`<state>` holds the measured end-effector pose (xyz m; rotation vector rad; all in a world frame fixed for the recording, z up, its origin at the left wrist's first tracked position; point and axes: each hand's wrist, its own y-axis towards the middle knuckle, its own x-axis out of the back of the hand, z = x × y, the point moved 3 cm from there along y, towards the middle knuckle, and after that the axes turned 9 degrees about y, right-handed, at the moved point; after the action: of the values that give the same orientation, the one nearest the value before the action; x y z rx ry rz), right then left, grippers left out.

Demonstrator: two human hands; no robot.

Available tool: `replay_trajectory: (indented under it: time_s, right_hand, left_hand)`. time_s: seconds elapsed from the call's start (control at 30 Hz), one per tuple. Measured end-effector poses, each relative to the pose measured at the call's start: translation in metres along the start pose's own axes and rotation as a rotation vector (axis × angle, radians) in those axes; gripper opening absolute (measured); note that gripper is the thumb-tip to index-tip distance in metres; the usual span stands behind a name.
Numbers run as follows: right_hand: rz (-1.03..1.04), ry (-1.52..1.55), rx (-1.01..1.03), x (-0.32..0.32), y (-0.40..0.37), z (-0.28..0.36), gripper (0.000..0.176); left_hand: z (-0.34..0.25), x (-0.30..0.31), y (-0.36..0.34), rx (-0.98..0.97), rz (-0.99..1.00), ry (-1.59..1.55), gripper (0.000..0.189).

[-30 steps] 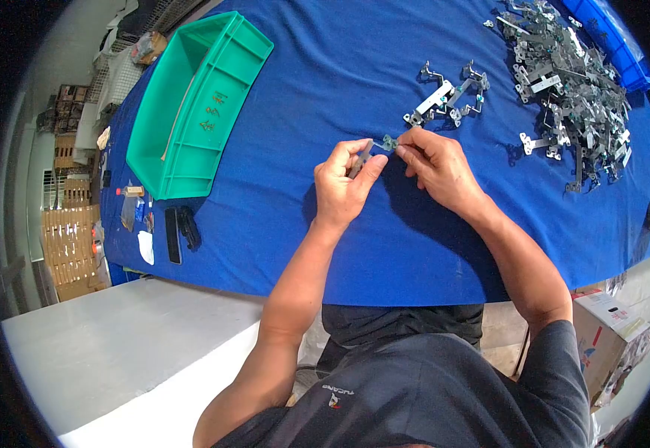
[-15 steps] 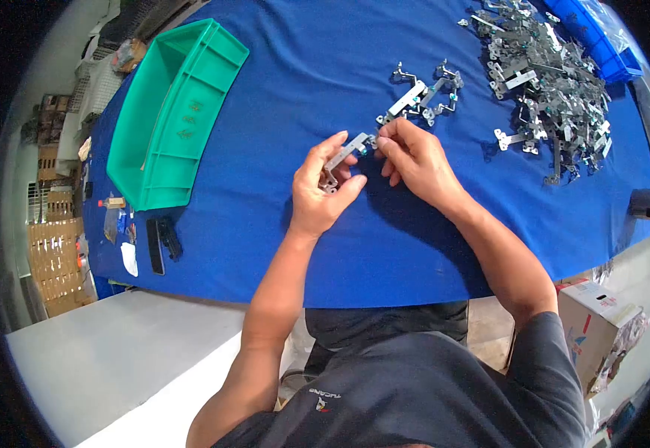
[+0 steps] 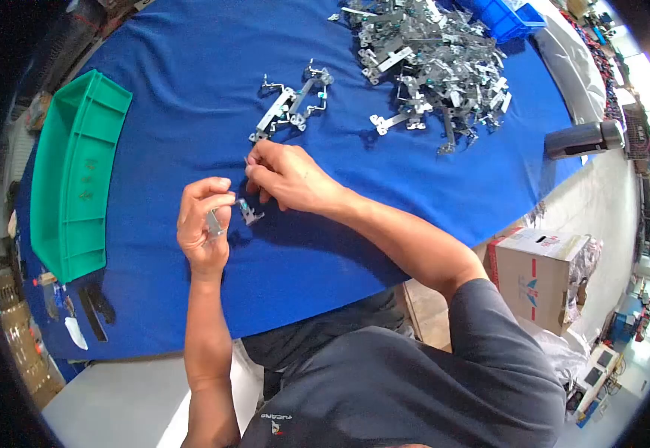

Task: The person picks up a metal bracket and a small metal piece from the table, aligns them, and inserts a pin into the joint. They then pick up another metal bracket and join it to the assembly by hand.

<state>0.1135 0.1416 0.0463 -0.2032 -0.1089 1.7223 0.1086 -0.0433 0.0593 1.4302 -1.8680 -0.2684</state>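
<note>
My left hand (image 3: pixel 204 224) is closed around a silvery metal bracket (image 3: pixel 215 222), part of it hidden by the fingers. The bracket's toothed end (image 3: pixel 250 212), with a blue-green spot, sticks out to the right beyond the fingertips. My right hand (image 3: pixel 291 178) is just above and to the right, apart from the bracket, its thumb and forefinger pinched together. Whatever is between those fingertips is too small to make out. Just beyond the right hand, two similar metal brackets (image 3: pixel 274 112) lie side by side on the blue cloth (image 3: pixel 191 82).
A large heap of metal brackets (image 3: pixel 437 67) spreads at the back right, beside a blue bin (image 3: pixel 515 24). The green bin (image 3: pixel 90 187) stands at the left. A dark flat object (image 3: pixel 92 313) lies near the front left edge. A cardboard box (image 3: pixel 534 276) is off the table at right.
The view has swung right, so the table's things appear further left. My right hand has come away from the bracket, which my left hand has turned so its end points right and down.
</note>
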Motion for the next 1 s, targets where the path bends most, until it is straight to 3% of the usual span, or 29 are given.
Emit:
replay_trajectory:
  time_s: [0.13,0.23,0.3,0.43,0.57,1.0]
  right_hand:
    - [-0.15,0.009,0.148,0.003,0.004,-0.005,0.024]
    - [-0.095,0.045,0.24,0.003,0.01,-0.018,0.018]
    - [-0.049,0.003,0.173,0.003,0.009,-0.021,0.016]
    - [-0.07,-0.046,0.261,-0.004,0.006,-0.016,0.017]
    - [-0.05,-0.07,0.228,-0.004,0.005,-0.015,0.017]
    - [-0.04,-0.127,0.241,-0.004,0.005,-0.013,0.016]
  left_hand:
    - [-0.002,-0.005,-0.001,0.159,0.102,-0.111,0.014]
    - [0.011,0.0,-0.006,0.63,-0.007,-0.043,0.022]
    - [0.021,0.005,-0.003,0.507,-0.062,0.051,0.027]
    - [0.032,0.005,-0.008,0.501,-0.063,0.159,0.027]
    - [0.033,0.0,-0.01,0.561,-0.081,-0.078,0.026]
    - [0.031,-0.002,-0.01,0.55,-0.026,-0.088,0.026]
